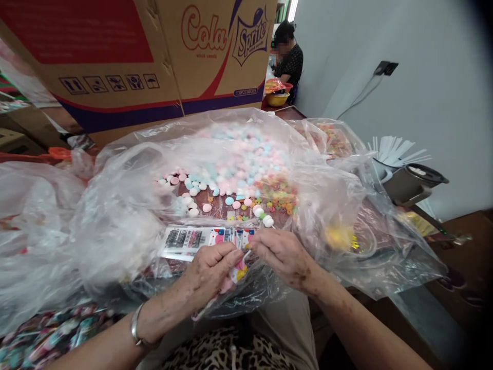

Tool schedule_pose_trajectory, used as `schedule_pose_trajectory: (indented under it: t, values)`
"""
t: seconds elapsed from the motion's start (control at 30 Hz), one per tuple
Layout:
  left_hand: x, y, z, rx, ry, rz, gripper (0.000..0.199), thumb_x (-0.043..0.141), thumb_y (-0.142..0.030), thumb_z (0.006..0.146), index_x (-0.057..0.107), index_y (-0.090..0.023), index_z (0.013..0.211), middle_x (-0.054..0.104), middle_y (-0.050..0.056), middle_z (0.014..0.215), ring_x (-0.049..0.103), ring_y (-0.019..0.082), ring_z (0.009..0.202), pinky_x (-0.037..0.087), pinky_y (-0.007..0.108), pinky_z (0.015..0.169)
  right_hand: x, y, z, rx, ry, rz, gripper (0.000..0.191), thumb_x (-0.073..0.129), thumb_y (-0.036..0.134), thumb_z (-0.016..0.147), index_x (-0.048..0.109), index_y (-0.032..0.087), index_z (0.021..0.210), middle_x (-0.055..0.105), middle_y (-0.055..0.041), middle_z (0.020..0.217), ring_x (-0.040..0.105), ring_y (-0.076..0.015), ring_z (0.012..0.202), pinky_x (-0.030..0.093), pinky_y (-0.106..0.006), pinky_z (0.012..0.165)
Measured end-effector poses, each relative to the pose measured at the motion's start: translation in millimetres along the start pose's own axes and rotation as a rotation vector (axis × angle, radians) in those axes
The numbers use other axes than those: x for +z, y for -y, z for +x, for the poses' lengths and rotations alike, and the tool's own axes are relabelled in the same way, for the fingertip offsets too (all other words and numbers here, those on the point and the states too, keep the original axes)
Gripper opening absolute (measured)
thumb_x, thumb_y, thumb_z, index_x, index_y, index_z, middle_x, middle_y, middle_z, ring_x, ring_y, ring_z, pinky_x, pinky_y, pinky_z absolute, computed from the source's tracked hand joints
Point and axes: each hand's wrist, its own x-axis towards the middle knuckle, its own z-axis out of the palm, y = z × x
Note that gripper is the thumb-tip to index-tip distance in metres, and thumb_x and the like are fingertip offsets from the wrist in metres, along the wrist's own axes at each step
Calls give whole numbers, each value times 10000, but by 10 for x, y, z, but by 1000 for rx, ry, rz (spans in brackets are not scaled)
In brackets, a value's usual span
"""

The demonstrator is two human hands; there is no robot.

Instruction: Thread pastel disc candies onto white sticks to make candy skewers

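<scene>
My left hand (pixel 211 272) is closed around a small printed candy packet (pixel 239 271) with pink and yellow on it. From the packet's upper end a thin white stick (pixel 247 254) sticks out, and the fingertips of my right hand (pixel 283 257) pinch at its end. Just beyond my right hand lies a candy skewer (pixel 264 218) with white, green and pink pieces. Flat printed wrappers (pixel 192 241) with barcodes lie in a stack beyond my left hand. Pink, white and blue round candies (pixel 231 177) and small coloured candy rings (pixel 279 192) are heaped farther back.
Clear plastic sheeting (pixel 123 205) surrounds the candies. A large cardboard box (pixel 165 110) stands behind. To the right are white sticks (pixel 396 149) in a container and a dark grey jug (pixel 412 185). Packed candies (pixel 57 334) lie lower left. Another person (pixel 290 61) sits at the back.
</scene>
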Motion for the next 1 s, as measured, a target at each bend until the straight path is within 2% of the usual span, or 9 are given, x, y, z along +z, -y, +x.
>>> schedule_pose_trajectory:
  t: [0.1, 0.17, 0.27, 0.4, 0.5, 0.6, 0.73, 0.83, 1.0]
  values:
    - [45, 2, -14, 27, -80, -36, 455, 509, -640, 887, 538, -212, 734, 464, -65, 443, 360, 96, 358, 216, 200, 365, 117, 36, -6, 155, -13, 180, 283, 404, 305, 1019, 521, 203, 782, 547, 11, 690, 507, -133, 632, 390, -253, 603]
    - [53, -37, -12, 95, -177, -25, 428, 516, -596, 899, 548, -207, 723, 458, -63, 474, 366, 97, 398, 238, 206, 394, 207, 79, -22, 333, -70, 397, 179, 476, 366, 987, 544, 204, 950, 561, 15, 749, 504, -126, 633, 398, -242, 588]
    - [48, -110, 18, 214, -270, 21, 395, 545, -522, 898, 563, -196, 676, 454, -52, 531, 386, 105, 480, 271, 212, 442, 332, 167, -51, 512, -85, 634, 371, 646, 452, 873, 512, 207, 1118, 568, 14, 813, 486, -123, 643, 394, -230, 563]
    - [45, -109, 70, 183, -248, -41, 374, 589, -517, 882, 562, -197, 689, 485, -52, 543, 393, 106, 483, 295, 210, 441, 440, 269, -51, 624, -31, 576, 214, 642, 375, 830, 538, 193, 787, 501, 29, 708, 436, -120, 650, 373, -236, 585]
    - [29, -41, 86, 147, -123, -252, 373, 617, -534, 878, 548, -192, 747, 569, -39, 601, 436, 101, 514, 352, 197, 481, 468, 292, -34, 663, -115, 574, 244, 554, 356, 854, 481, 199, 682, 438, 42, 636, 393, -112, 611, 347, -231, 555]
    - [0, 21, 72, 150, -22, -389, 329, 675, -472, 865, 558, -176, 781, 581, -35, 665, 450, 90, 576, 372, 187, 541, 493, 283, -37, 663, -199, 607, 188, 548, 334, 849, 542, 197, 721, 482, 41, 638, 428, -115, 613, 364, -227, 555]
    - [-8, 51, 31, 179, -36, -377, 322, 673, -476, 867, 576, -177, 797, 537, -41, 685, 432, 94, 605, 356, 196, 556, 545, 273, -58, 593, -255, 712, 122, 573, 300, 848, 606, 197, 792, 588, 27, 686, 529, -129, 655, 433, -236, 612]
    - [9, 49, 16, 191, -50, -356, 354, 665, -504, 866, 560, -181, 766, 504, -47, 679, 408, 93, 594, 329, 193, 534, 548, 253, -67, 535, -319, 682, 117, 594, 296, 867, 647, 196, 834, 643, 7, 740, 573, -140, 690, 464, -250, 655]
    - [39, 69, 48, 104, -145, -466, 400, 725, -531, 796, 536, -180, 759, 519, -56, 608, 379, 73, 512, 258, 173, 472, 476, 170, -74, 584, -634, 688, 129, 599, 339, 901, 611, 212, 886, 582, 22, 752, 523, -122, 666, 447, -229, 621]
